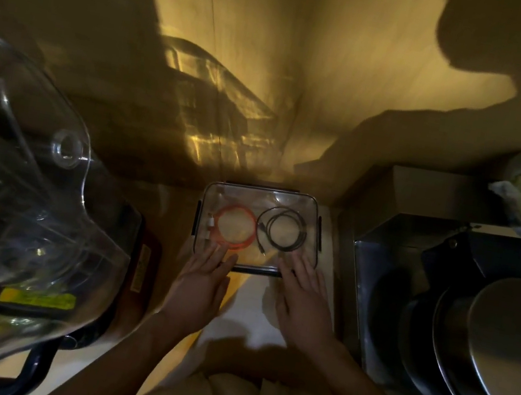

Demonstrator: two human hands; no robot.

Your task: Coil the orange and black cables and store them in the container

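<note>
Left hand (203, 277) and right hand (304, 295), both flat with straight fingers and holding nothing, reach over the near rim of the clear rectangular plastic container (315, 207). Inside it, just beyond the fingertips, lie the coiled orange cable (243, 245) and coiled black cable (300, 239). A large clear plastic jug (27, 191) crowds the pale counter (239, 329) beside the left hand, stacked dark metal pans (486, 348) beside the right; a dim yellow-lit wall (276, 61) rises beyond.

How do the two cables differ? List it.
The orange cable is bright and lies in the left half of the container; the black cable is dark and lies in the right half. The orange coil looks tight; the black coil's loops spread looser. Both are coiled, flat, side by side.
</note>
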